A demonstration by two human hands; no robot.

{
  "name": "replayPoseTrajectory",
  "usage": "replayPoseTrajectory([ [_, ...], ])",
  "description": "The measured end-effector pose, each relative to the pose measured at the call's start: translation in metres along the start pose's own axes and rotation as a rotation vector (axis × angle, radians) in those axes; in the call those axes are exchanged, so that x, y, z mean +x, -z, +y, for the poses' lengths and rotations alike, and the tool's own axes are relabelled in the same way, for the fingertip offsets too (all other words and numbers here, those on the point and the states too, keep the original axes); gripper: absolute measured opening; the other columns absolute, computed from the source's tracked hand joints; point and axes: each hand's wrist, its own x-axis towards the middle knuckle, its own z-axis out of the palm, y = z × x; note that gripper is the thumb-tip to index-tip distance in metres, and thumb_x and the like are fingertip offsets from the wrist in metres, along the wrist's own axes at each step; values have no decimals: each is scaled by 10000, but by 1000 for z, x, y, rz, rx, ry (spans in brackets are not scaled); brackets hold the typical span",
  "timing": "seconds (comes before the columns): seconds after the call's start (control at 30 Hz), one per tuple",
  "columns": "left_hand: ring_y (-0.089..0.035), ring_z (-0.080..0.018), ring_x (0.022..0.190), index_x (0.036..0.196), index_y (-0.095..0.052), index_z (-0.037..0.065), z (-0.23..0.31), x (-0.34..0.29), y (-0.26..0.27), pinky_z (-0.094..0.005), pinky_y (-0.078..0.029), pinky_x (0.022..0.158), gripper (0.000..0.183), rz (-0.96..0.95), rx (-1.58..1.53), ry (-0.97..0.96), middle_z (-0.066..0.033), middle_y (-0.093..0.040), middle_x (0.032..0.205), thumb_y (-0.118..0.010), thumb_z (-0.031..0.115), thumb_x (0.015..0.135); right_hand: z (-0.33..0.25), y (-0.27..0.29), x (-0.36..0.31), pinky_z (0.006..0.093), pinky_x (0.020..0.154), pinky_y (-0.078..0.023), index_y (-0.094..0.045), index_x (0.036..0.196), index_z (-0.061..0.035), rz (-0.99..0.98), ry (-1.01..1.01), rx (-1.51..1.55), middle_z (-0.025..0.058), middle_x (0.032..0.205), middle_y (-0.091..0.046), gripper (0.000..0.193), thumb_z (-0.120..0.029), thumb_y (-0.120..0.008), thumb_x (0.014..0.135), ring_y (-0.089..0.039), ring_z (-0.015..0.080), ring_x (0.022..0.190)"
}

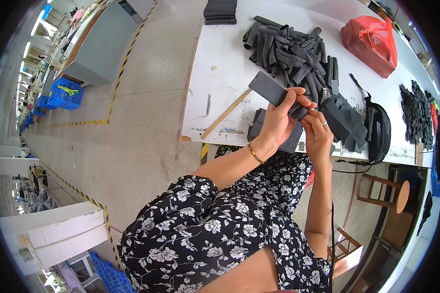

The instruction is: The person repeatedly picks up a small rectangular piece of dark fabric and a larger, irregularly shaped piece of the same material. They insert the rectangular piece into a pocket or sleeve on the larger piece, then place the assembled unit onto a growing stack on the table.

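Note:
Over the near edge of the white table I hold up a flat, dark grey strip [267,89] that looks like fabric. My left hand [280,122] is closed on it, with the strip's wide end sticking out toward the far left. Close beside it, my right hand [319,134] pinches a dark folded part between its fingertips; whether this belongs to the same strip is hidden by the fingers. Below my hands lies a stack of dark flat pieces [289,141]. To the right, more flat dark pieces [344,122] lie fanned out.
Beyond my hands is a heap of dark rolled tubes [291,53] on the white table [215,63]. A wooden stick [225,115] lies at left, a black bag [378,132] at right. Further off are a red plastic bag [369,44], another dark pile [416,115] and a neat stack [220,12].

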Motion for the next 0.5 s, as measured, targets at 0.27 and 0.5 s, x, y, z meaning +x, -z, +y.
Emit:
replayPoseTrajectory([
  [0.27, -673, -270, 973, 1164, -573, 18, 2, 1, 1, -391, -520, 896, 322, 28, 18, 11, -86, -679, 912, -527, 297, 1009, -2, -1, 0, 317, 697, -500, -624, 937, 15, -12, -5, -2, 120, 953, -637, 105, 32, -661, 840, -627, 247, 793],
  [0.5, -631, -319, 1108, 1189, -570, 1, 3, 10, 0, -440, -476, 996, 370, -70, 201, -86, -157, -691, 1049, -470, 318, 1026, -1, -34, -10, 239, 719, -446, -606, 916, 8, 204, -641, 714, 12, 906, -596, 130, -93, -687, 908, -510, 72, 805],
])
